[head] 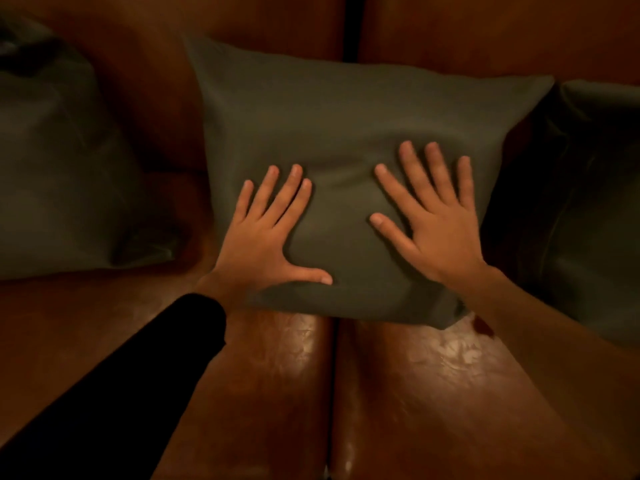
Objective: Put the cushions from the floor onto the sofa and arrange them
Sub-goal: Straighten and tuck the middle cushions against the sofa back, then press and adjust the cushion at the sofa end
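Centre of frame: grey-green cushion (332, 140) leaning on the brown leather sofa (450, 393) backrest, straddling the seat seam. Left hand (266, 237) and right hand (433, 220) press flat on its face, fingers spread, gripping nothing. It looks soft, light, dimpling under the palms; best lifted by its side edges. Roughly square, so no clear long axis; face towards the camera.

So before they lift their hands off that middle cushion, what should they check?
1. Middle cushion on the sofa, against the backrest: ok.
2. Left hand flat on it, gripping nothing: ok.
3. Right hand flat on it too: ok.
4. Left cushion and right cushion on the sofa: ok.
5. More cushions on the floor: cannot tell, floor out of view.
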A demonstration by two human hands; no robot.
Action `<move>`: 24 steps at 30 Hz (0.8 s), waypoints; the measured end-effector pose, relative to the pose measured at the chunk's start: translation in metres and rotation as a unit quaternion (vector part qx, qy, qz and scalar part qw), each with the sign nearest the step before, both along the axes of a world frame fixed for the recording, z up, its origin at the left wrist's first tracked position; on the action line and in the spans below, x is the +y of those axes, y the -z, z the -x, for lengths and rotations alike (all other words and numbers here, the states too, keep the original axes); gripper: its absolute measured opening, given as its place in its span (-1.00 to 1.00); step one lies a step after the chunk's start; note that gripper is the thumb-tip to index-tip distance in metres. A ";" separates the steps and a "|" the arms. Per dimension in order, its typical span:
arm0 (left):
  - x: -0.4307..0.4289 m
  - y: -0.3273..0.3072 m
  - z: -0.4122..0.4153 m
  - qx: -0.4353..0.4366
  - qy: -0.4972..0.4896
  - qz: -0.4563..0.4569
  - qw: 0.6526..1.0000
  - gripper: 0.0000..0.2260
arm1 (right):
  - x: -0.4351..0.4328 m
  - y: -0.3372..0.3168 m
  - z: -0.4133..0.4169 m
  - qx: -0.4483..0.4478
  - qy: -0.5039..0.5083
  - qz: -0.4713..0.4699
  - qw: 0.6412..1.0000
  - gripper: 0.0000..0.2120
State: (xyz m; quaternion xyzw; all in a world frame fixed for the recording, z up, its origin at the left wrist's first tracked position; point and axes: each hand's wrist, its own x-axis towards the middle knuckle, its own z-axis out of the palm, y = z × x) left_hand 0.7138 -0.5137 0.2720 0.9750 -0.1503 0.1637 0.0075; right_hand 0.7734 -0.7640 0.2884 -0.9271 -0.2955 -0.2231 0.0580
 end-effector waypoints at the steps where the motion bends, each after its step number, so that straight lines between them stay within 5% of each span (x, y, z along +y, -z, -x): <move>1: -0.003 -0.004 0.002 -0.009 -0.001 0.009 1.000 0.02 | -0.001 -0.004 0.002 0.005 0.023 -0.022 0.999 -0.48; 6: -0.037 -0.039 -0.022 -0.070 0.023 0.064 0.995 -0.10 | 0.040 -0.032 -0.005 -0.030 -0.003 -0.053 0.998 -0.51; 17: -0.004 -0.042 -0.024 0.123 -0.169 0.098 0.973 0.14 | 0.013 -0.039 -0.023 0.176 0.139 -0.015 0.974 -0.36; 21: 0.009 -0.061 -0.007 0.125 -0.134 0.110 0.977 0.07 | 0.023 -0.059 -0.005 0.154 0.147 -0.056 0.975 -0.35; 24: 0.029 -0.081 0.011 0.096 -0.124 0.119 0.980 -0.05 | 0.049 -0.075 0.010 0.099 0.057 -0.062 0.991 -0.37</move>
